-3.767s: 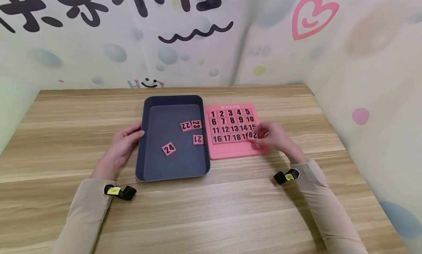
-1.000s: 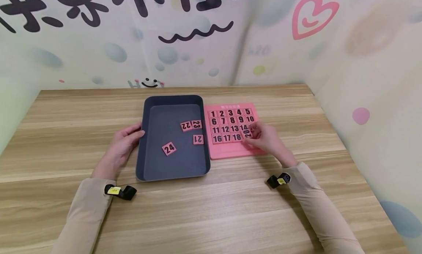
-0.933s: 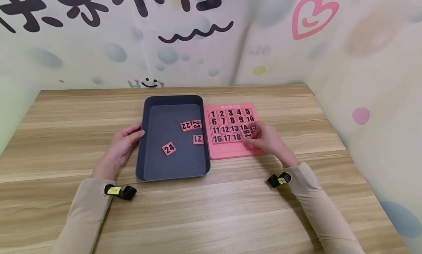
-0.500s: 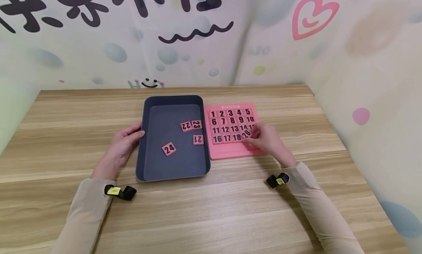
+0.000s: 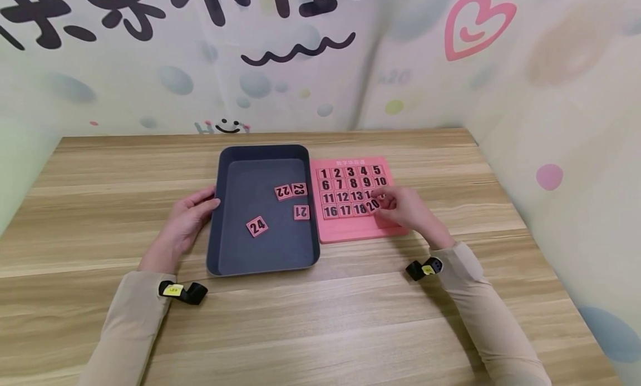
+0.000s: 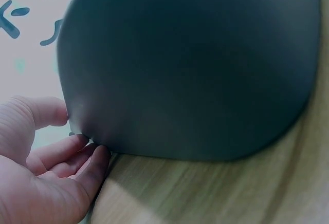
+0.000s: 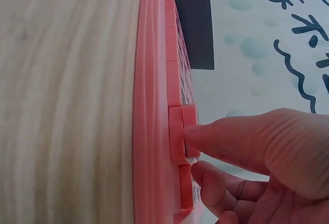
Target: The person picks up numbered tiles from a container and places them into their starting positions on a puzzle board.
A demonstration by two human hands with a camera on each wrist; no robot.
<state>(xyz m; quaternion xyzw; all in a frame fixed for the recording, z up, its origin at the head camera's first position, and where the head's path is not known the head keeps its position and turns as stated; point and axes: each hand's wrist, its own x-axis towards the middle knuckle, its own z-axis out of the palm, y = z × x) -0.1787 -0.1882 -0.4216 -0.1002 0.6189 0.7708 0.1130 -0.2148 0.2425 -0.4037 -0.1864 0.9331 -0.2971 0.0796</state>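
Observation:
My left hand (image 5: 182,222) holds the left side of a dark grey tray (image 5: 214,230), thumb at the rim; in the left wrist view its fingertips meet the tray's outer wall (image 6: 180,80). Right of the tray lies a pink number-puzzle board (image 5: 350,230) with rows of numbered tiles from 1 to 18 in view. My right hand (image 5: 408,208) pinches the number 20 tile (image 5: 372,206), slightly tilted, over the row's end beside 18. In the right wrist view, the thumb presses this tile (image 7: 190,113), which sits on top of another tile (image 7: 176,131). Tile 19 and part of 14 and 15 are hidden.
Inside the tray lie loose tiles 22 (image 5: 282,192), 23 (image 5: 299,189), 21 (image 5: 301,212) and 24 (image 5: 257,226). The wooden table (image 5: 320,330) ends at a printed wall (image 5: 300,108) behind and on the right.
Tile 20, upside down at first, then sideways, has been turned to nearly upright in my right fingers. It has shifted a little left. My left hand and the tray stay put.

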